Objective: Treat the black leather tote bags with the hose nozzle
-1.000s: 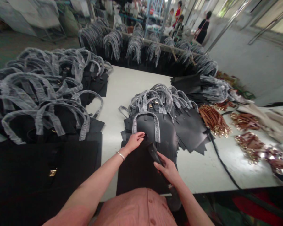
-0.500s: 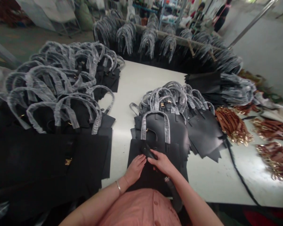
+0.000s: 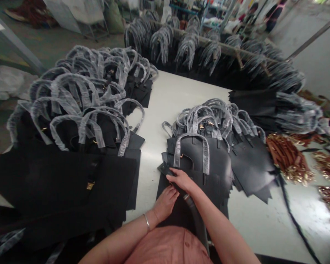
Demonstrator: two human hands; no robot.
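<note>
My right hand point(image 3: 181, 180) is closed on a black leather strap point(image 3: 165, 169), whose flat end sticks out past the fingers to the left. Just below it, my left hand point(image 3: 166, 203) has its fingers bent together near the strap's underside; what they grip is hidden. Both hands are over a black leather panel point(image 3: 165, 187) near the table's front edge. A plastic-wrapped handle point(image 3: 192, 137) arches up right behind the hands, on a stack of black panels. A darker length of strap point(image 3: 196, 216) hangs below my right wrist toward my body.
Black panels point(image 3: 110, 179) with wrapped handles and a gold clasp point(image 3: 90, 185) fill the left side. Brown straps with gold hooks point(image 3: 288, 157) lie at the right of the white table point(image 3: 178, 88). A rack of wrapped handles point(image 3: 187, 47) stands behind, with a person point(image 3: 273, 16) far off.
The view has shifted left. The strap's end, formerly curved and upright, now lies flatter and points left. My left hand has moved lower, under my right hand.
</note>
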